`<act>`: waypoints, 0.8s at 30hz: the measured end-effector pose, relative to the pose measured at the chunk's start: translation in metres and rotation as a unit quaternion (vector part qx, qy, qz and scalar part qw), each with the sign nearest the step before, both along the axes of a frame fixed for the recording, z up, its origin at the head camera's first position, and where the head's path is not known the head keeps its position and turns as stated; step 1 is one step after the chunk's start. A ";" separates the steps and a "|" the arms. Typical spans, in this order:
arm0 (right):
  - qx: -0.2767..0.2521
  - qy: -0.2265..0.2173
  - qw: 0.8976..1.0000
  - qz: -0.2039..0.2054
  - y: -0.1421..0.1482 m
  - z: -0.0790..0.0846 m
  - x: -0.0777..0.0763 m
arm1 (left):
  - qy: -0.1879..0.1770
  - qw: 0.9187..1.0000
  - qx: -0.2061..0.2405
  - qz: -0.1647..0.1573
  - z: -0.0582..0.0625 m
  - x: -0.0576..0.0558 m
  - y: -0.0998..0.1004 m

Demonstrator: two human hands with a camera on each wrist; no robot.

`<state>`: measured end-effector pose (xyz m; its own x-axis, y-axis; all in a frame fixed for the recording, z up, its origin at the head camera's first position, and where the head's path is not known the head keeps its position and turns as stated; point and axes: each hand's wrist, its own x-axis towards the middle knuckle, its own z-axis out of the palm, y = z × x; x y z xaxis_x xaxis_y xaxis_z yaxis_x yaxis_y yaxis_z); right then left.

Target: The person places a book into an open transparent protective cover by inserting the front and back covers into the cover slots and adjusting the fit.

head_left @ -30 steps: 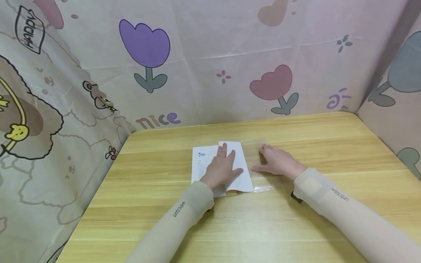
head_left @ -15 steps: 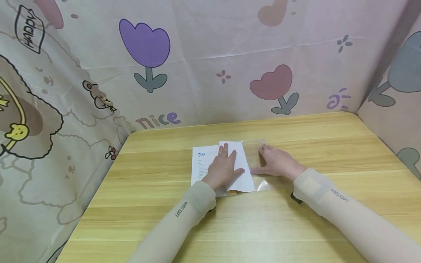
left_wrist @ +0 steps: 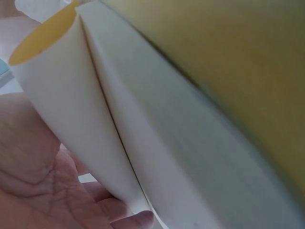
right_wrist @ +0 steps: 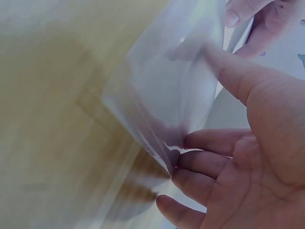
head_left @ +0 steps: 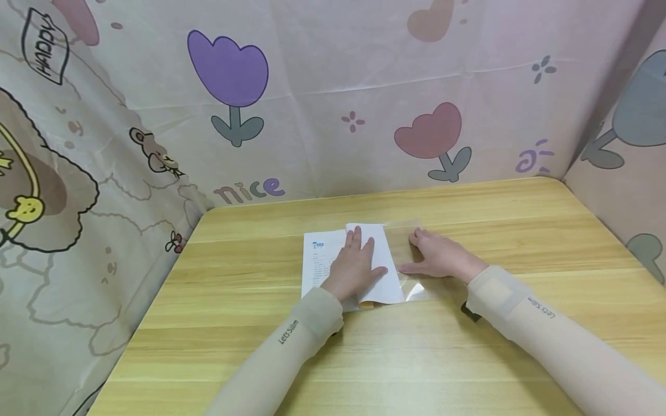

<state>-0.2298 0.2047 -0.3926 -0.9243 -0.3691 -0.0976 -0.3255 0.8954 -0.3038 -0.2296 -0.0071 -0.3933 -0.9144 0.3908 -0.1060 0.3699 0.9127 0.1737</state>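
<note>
A book (head_left: 316,263) lies on the wooden table, its printed page with a small blue logo facing up at the left. Over its right part lies a folded white leaf (head_left: 389,289) with a yellow-orange side. My left hand (head_left: 354,268) rests on that leaf with fingers spread. In the left wrist view the leaf (left_wrist: 62,95) curls beside the thick page block (left_wrist: 162,129). Clear plastic film (head_left: 399,234) extends rightward from beneath the leaf. My right hand (head_left: 439,254) touches this film with thumb and fingertips apart, and in the right wrist view the film (right_wrist: 157,81) bends up at them.
Wooden table (head_left: 250,346) surrounds the book on all sides. A patterned cloth (head_left: 322,115) hangs behind the table's back edge, with more cloth at both sides. A dark wrist device (head_left: 470,312) shows under the right sleeve.
My left hand has shifted slightly to the right, and the leaf's lower right corner with it. The right thumb moved left to the leaf's edge, then back a little. The film's glare has changed.
</note>
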 end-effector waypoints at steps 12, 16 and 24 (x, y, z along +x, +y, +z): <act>-0.018 -0.049 0.999 0.007 0.003 0.005 -0.003 | -0.005 1.000 -0.002 0.002 0.000 0.000 -0.001; -0.015 -0.050 0.999 0.009 0.005 0.006 -0.004 | -0.010 1.000 -0.002 0.000 0.002 0.000 0.002; -0.012 -0.065 0.998 0.022 0.007 0.007 -0.005 | -0.009 1.000 -0.022 0.003 0.003 0.001 0.004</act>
